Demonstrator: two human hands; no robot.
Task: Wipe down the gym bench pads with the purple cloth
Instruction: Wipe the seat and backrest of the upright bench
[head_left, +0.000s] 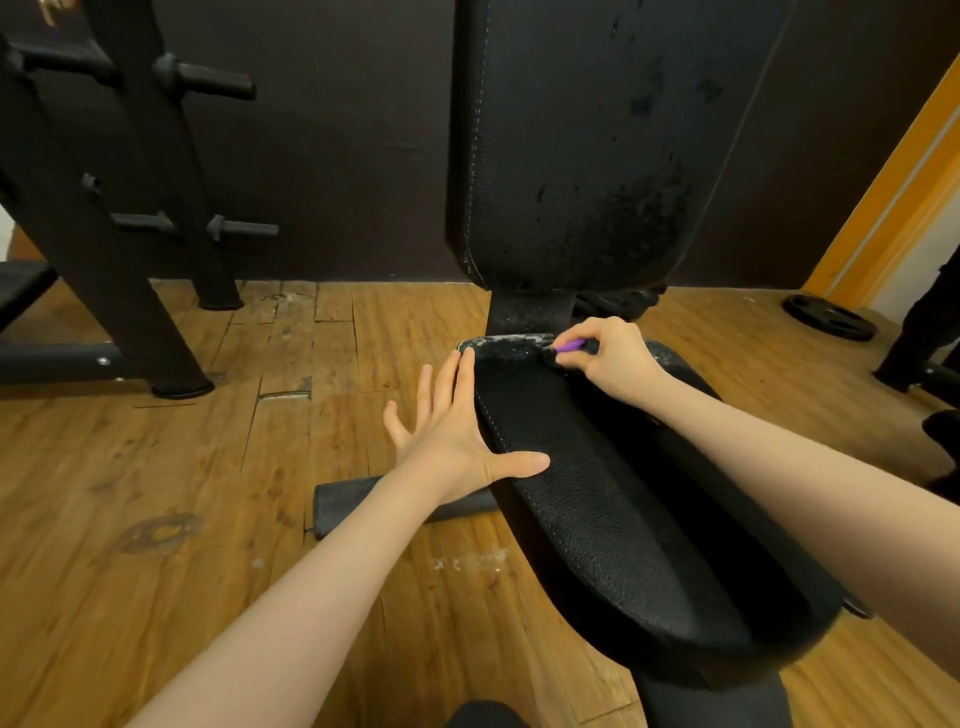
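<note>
Head view, looking down at a black seat pad (613, 499) running from the bottom right up toward an upright back pad (566, 140). Right hand (610, 358) curled at the seat's far edge, pinching the purple cloth (570, 345), only a small sliver of it showing between the fingers. Pale, scuffed wear along that far edge (506, 340), just left of the cloth. Left hand (457, 431) flat and spread wide, fingertips (466, 358) at the seat's far left corner, thumb lying on the leather, palm hanging off the left edge (over the floor). Open wooden floor (156, 467) to the left of the bench, with a dark foam roller (353, 501) low beside the seat, partly behind the left forearm. Black rack (135, 208) with pegs well off to the left, cut by the frame. Weight plate (829, 317) flat on the floor at right, near the yellow door frame (893, 192). Seat's right side hidden behind the right forearm; back pad cut off at the top; gap between the two pads dark and hard to read.
</note>
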